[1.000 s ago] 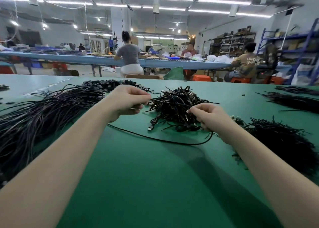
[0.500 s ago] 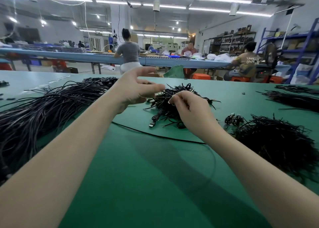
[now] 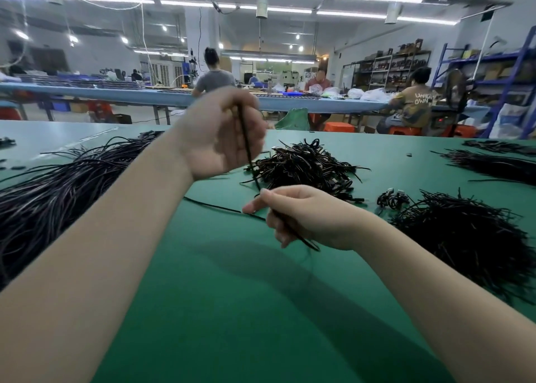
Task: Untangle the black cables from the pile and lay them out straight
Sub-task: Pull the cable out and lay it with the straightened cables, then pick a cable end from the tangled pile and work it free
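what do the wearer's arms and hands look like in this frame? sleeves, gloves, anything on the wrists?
Both forearms are bare to the frame's bottom edge: no sleeves in view. The left hand and right hand are bare, with no gloves. No watch, band or ring shows on either wrist or on the visible fingers. The left hand is somewhat motion-blurred, so fine detail there is unclear.

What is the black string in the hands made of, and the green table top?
The cable looks like rubbery plastic over wire: thin, black, bending between both hands. The table top looks like a smooth matte green mat, perhaps rubber or vinyl; it shines only softly.
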{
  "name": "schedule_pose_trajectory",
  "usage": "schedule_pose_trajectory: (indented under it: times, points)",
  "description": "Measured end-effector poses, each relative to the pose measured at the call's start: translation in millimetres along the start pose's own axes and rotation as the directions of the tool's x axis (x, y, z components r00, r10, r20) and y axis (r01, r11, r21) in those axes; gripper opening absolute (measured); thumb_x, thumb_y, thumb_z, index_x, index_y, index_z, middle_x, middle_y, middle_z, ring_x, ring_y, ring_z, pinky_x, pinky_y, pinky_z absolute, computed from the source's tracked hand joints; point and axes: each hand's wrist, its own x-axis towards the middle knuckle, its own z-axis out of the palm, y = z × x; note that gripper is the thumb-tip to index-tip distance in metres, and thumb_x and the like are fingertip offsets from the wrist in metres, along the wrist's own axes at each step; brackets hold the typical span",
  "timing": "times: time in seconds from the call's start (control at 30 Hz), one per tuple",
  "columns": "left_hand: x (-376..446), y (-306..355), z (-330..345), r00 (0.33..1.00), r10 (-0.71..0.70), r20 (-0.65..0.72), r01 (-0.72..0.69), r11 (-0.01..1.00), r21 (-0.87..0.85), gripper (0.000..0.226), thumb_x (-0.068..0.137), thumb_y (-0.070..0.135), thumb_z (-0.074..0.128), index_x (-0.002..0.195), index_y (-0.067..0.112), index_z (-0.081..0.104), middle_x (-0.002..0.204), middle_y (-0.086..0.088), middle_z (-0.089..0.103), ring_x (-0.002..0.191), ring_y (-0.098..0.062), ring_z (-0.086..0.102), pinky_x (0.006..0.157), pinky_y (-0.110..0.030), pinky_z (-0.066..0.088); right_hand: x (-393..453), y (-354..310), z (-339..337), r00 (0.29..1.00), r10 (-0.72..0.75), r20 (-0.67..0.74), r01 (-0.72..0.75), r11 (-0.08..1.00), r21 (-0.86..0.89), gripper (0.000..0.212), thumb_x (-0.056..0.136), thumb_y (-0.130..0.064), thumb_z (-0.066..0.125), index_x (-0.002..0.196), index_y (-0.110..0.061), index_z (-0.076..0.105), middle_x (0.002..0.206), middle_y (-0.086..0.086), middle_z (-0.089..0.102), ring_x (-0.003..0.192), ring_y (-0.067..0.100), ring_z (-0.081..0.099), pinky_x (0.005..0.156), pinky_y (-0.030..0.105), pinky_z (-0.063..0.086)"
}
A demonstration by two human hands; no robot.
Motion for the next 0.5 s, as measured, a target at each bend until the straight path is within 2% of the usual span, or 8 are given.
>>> schedule_pose_trajectory:
  times: [0.03, 0.1, 0.13, 0.2, 0.27, 0.3, 0.43, 0.5]
  points:
    - [-6.9, 6.6, -2.6, 0.983, -0.078, 0.168, 0.101, 0.986, -0.136, 0.043, 0.096, 0.029, 0.043, 0.061, 0.016, 0.065, 0.056, 0.002, 0.063, 0.057, -0.012, 0.064, 0.06, -0.026, 0.052, -1.3, 1.1, -2.9, 0.998, 0.057, -0.003, -0.057, 0.998, -0.018, 0.035, 0.101, -0.038, 0.043, 0.084, -0.019, 0.067, 0.056, -0.005, 0.037, 0.046, 0.012, 0.038, 0.05, 0.023, 0.044]
    - [-16.1, 8.8, -12.1, 0.922, -0.169, 0.35, 0.182, 0.983, -0.006, 0.038, 0.093, 0.031, 0.049, 0.066, 0.012, 0.068, 0.055, -0.002, 0.064, 0.055, -0.015, 0.065, 0.058, -0.023, 0.046, -1.3, 0.2, -8.0, 0.985, 0.106, -0.139, -0.119, 0.988, -0.095, 0.038, 0.099, -0.042, 0.045, 0.072, -0.019, 0.058, 0.051, -0.008, 0.032, 0.041, 0.01, 0.031, 0.046, 0.022, 0.039]
    - [-15.9, 4.9, -16.8, 0.918, -0.239, 0.316, 0.178, 0.962, 0.209, 0.033, 0.087, 0.035, 0.058, 0.066, 0.013, 0.071, 0.054, -0.001, 0.065, 0.053, -0.015, 0.065, 0.056, -0.021, 0.047, -0.9, -2.2, -9.7, 0.969, 0.093, -0.228, -0.127, 0.982, -0.138, 0.04, 0.098, -0.044, 0.046, 0.069, -0.019, 0.056, 0.049, -0.009, 0.033, 0.039, 0.01, 0.03, 0.043, 0.02, 0.035]
    - [-13.5, -8.1, -18.5, 0.896, -0.429, 0.114, 0.286, 0.754, 0.592, 0.036, 0.077, 0.046, 0.06, 0.074, 0.014, 0.077, 0.065, -0.004, 0.071, 0.063, -0.017, 0.07, 0.055, -0.021, 0.051, 0.4, -10.6, -12.6, 0.926, 0.037, -0.376, -0.104, 0.982, -0.16, 0.042, 0.096, -0.046, 0.049, 0.065, -0.018, 0.055, 0.046, -0.01, 0.037, 0.036, 0.009, 0.03, 0.042, 0.02, 0.029]
    - [-5.6, -20.0, -15.1, 0.855, -0.513, -0.082, 0.412, 0.574, 0.708, 0.046, 0.084, 0.048, 0.046, 0.095, 0.015, 0.077, 0.096, -0.007, 0.075, 0.092, -0.018, 0.071, 0.072, -0.024, 0.055, 0.2, -21.6, -14.1, 0.89, -0.016, -0.455, -0.034, 0.994, -0.101, 0.042, 0.097, -0.044, 0.048, 0.067, -0.016, 0.059, 0.043, -0.011, 0.037, 0.035, 0.008, 0.03, 0.042, 0.021, 0.027]
    - [-0.8, -24.1, -13.9, 0.875, -0.463, -0.143, 0.416, 0.567, 0.711, 0.046, 0.09, 0.045, 0.042, 0.104, 0.015, 0.073, 0.109, -0.006, 0.072, 0.102, -0.017, 0.068, 0.081, -0.026, 0.054, -0.5, -27.3, -13.5, 0.882, -0.044, -0.469, 0.008, 0.997, -0.078, 0.041, 0.099, -0.041, 0.046, 0.071, -0.016, 0.062, 0.042, -0.012, 0.037, 0.035, 0.008, 0.03, 0.041, 0.021, 0.026]
    - [7.0, -20.2, -13.6, 0.974, -0.034, -0.222, 0.121, 0.913, 0.39, 0.041, 0.101, 0.037, 0.037, 0.114, 0.01, 0.065, 0.113, -0.009, 0.07, 0.105, -0.018, 0.067, 0.085, -0.03, 0.057, -3.1, -36.6, 0.0, 0.896, -0.184, -0.404, 0.161, 0.983, -0.091, 0.029, 0.102, -0.03, 0.042, 0.087, -0.013, 0.061, 0.046, -0.013, 0.042, 0.038, 0.007, 0.033, 0.044, 0.021, 0.029]
    - [6.7, -11.8, -10.7, 0.971, 0.095, -0.22, -0.035, 0.965, 0.26, 0.045, 0.102, 0.037, 0.034, 0.118, 0.008, 0.063, 0.114, -0.009, 0.07, 0.105, -0.019, 0.067, 0.082, -0.029, 0.057, -2.4, -30.2, 8.3, 0.953, -0.187, -0.239, 0.187, 0.982, -0.024, 0.027, 0.102, -0.03, 0.041, 0.095, -0.013, 0.061, 0.053, -0.009, 0.039, 0.043, 0.009, 0.032, 0.048, 0.022, 0.029]
